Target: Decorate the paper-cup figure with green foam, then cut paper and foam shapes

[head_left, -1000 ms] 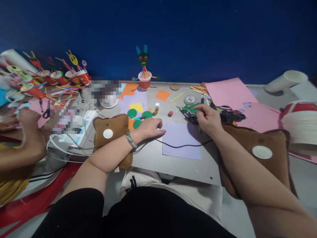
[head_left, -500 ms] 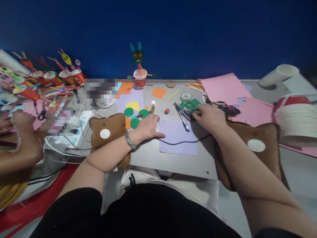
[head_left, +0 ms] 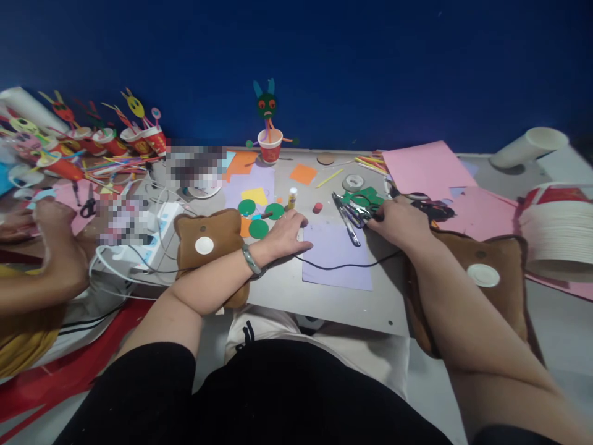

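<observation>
My left hand (head_left: 288, 236) is open, thumb and fingers apart, at the left edge of a lavender paper sheet (head_left: 337, 253). Just beyond its fingers stands a glue stick (head_left: 292, 198); green paper circles (head_left: 258, 228) lie to its left. My right hand (head_left: 402, 221) is past the sheet's upper right corner, fingers curled down at a pair of dark-handled scissors (head_left: 359, 214); the fingertips are partly hidden. A slim silver-and-black tool (head_left: 346, 219) lies beside the scissors, and green paper scraps (head_left: 365, 196) lie behind them.
A paper-cup puppet (head_left: 270, 146) stands at the back, tape roll (head_left: 353, 182) to its right. Brown cushions (head_left: 210, 238) flank the work area. A black cable crosses the lavender sheet. Pink paper (head_left: 424, 167) and stacked cups (head_left: 556, 232) are right; a co-worker's arm (head_left: 60, 247) is left.
The whole view has shifted slightly, so things appear a little further right. Both hands keep nearly the same places over the table.
</observation>
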`<move>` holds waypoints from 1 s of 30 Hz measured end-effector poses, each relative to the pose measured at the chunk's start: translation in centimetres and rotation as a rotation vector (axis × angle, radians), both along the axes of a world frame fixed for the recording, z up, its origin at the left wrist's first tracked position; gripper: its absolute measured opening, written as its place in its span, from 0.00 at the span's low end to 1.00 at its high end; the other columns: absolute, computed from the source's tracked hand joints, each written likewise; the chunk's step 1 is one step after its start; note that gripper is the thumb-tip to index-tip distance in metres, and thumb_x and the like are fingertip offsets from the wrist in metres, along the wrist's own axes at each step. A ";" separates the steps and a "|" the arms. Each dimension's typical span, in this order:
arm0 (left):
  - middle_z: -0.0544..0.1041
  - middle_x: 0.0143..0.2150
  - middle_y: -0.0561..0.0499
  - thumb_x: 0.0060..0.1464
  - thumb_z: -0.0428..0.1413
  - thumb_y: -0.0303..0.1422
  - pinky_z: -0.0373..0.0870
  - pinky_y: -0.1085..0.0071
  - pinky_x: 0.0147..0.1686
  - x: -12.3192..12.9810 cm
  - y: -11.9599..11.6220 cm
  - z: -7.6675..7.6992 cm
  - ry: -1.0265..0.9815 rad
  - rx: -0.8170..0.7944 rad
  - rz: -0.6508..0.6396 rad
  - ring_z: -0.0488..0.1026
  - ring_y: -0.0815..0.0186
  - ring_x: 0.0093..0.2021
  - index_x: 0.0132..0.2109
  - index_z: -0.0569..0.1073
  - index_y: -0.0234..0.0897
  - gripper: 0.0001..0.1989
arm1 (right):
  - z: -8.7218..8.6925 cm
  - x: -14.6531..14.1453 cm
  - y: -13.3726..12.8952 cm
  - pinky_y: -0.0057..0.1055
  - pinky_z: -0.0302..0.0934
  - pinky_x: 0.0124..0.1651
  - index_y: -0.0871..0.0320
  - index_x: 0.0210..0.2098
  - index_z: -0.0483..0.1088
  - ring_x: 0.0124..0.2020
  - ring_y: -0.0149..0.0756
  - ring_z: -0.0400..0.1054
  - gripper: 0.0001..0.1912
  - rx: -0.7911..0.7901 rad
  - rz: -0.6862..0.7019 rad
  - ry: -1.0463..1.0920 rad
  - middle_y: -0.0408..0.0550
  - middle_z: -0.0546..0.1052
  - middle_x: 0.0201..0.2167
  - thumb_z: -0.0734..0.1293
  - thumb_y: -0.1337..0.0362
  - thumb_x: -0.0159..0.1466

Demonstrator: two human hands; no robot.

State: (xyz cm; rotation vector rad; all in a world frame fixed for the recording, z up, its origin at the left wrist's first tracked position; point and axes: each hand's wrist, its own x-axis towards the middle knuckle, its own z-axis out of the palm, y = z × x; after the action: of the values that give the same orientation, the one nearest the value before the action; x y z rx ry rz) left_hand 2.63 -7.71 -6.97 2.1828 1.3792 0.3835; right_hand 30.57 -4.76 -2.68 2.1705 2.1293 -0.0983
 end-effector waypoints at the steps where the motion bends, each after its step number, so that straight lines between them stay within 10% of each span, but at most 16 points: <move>1: 0.71 0.55 0.42 0.53 0.67 0.38 0.69 0.57 0.59 0.0 0.0 0.0 0.007 0.009 0.002 0.71 0.53 0.57 0.53 0.71 0.35 0.23 | 0.3 -0.2 -0.2 0.40 0.63 0.40 0.65 0.47 0.78 0.43 0.53 0.74 0.17 -0.013 -0.011 -0.022 0.72 0.78 0.50 0.67 0.59 0.66; 16: 0.78 0.48 0.40 0.66 0.49 0.27 0.71 0.62 0.51 1.3 0.6 -0.1 0.045 0.104 0.023 0.74 0.56 0.49 0.43 0.74 0.34 0.08 | 3.1 -0.2 -2.6 0.47 0.65 0.41 0.63 0.53 0.78 0.47 0.61 0.76 0.21 0.187 -0.055 -0.103 0.70 0.77 0.53 0.63 0.60 0.66; 24: 0.80 0.44 0.46 0.68 0.47 0.30 0.69 0.65 0.42 0.5 -0.3 1.3 -0.106 0.128 0.173 0.77 0.62 0.40 0.47 0.69 0.38 0.06 | 2.5 1.1 -2.1 0.48 0.67 0.49 0.60 0.50 0.76 0.49 0.58 0.75 0.20 0.395 -0.158 0.229 0.65 0.80 0.46 0.66 0.54 0.64; 30: 0.82 0.43 0.44 0.72 0.43 0.34 0.70 0.66 0.40 0.1 -1.2 2.1 -0.031 0.214 0.027 0.79 0.61 0.40 0.51 0.69 0.37 0.12 | 1.0 -0.3 -1.6 0.41 0.67 0.44 0.55 0.37 0.69 0.34 0.45 0.72 0.11 0.295 -0.117 0.558 0.53 0.79 0.34 0.70 0.58 0.57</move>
State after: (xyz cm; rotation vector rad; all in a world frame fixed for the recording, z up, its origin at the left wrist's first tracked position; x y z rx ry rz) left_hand 2.76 -8.87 -4.89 2.3195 1.4079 0.5966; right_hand 30.26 -6.34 -1.68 2.6913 2.4131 -0.4795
